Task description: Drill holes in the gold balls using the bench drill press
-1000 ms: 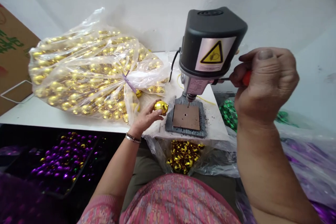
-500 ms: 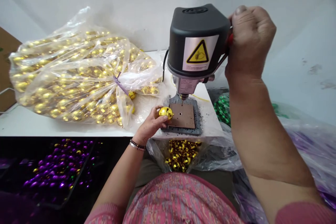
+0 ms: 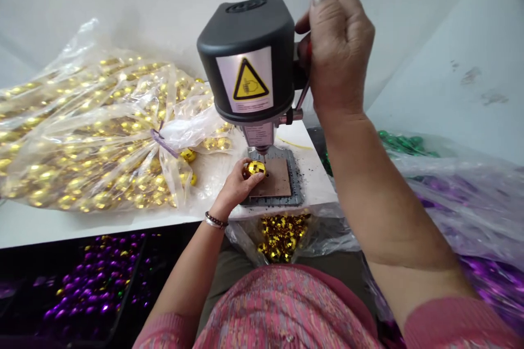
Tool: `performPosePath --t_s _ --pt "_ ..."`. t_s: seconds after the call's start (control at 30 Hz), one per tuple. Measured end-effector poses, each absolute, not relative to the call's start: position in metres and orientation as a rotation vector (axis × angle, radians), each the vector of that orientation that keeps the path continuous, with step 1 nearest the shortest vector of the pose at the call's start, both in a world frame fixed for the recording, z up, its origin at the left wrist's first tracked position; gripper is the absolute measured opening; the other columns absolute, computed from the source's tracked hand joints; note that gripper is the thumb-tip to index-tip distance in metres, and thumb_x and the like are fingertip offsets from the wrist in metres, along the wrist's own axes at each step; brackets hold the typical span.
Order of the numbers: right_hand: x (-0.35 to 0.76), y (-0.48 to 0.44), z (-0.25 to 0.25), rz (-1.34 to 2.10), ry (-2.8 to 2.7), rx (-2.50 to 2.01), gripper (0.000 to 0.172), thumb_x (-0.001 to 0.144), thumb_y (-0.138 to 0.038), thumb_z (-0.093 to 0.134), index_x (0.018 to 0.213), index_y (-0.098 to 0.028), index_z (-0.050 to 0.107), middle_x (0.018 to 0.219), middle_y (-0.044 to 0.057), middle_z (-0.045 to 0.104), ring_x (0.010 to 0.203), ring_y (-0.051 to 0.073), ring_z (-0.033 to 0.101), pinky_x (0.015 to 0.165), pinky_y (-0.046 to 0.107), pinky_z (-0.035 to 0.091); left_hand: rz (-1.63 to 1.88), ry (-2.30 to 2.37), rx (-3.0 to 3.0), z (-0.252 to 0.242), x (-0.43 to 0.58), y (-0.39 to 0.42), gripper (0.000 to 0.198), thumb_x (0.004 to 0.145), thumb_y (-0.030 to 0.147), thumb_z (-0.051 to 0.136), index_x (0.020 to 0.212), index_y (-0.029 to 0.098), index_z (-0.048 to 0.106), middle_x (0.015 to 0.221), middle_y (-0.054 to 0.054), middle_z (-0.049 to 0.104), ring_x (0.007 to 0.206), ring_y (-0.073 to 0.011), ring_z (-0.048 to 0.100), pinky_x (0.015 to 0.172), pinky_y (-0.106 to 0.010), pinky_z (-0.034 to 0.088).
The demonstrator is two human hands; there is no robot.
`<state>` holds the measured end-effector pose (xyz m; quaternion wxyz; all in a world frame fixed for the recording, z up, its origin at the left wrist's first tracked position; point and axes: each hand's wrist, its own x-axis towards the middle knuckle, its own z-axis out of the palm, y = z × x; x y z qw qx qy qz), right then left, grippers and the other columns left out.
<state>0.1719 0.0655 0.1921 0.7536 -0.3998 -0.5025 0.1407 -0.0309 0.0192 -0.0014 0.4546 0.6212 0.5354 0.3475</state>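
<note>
My left hand [image 3: 236,187] pinches a faceted gold ball [image 3: 255,168] and holds it on the brown pad [image 3: 277,185] of the drill base, right under the drill bit. A small bench drill with a black head [image 3: 248,54] and a yellow warning label stands on the white table [image 3: 82,221]. My right hand [image 3: 339,49] is a closed fist round the drill's red-tipped feed lever, raised beside the head on its right.
A big clear bag of gold balls [image 3: 90,131] lies on the table to the left. An open bag of gold balls [image 3: 281,235] hangs below the table edge. Purple balls [image 3: 94,278] fill a dark tray at lower left. Green beads [image 3: 399,142] and purple bags lie right.
My left hand has carried the gold ball from beside the base onto the pad under the bit. My right hand has swung the lever up and back beside the drill head.
</note>
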Motion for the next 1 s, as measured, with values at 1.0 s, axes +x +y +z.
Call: performPosePath --t_s 1.0 --pt "0.174 -0.009 0.155 0.337 -1.344 -0.729 0.018 0.096 -0.024 0.051 0.109 -0.023 0.064 0.069 -0.005 0.050 0.060 0.003 0.050 0.057 0.017 0.042 0.662 1.330 1.688 0.001 -0.005 0.022 0.075 0.067 0.027 0.083 0.139 0.019 0.062 0.110 -0.008 0.075 0.098 -0.0257 0.068 0.087 -0.035 0.053"
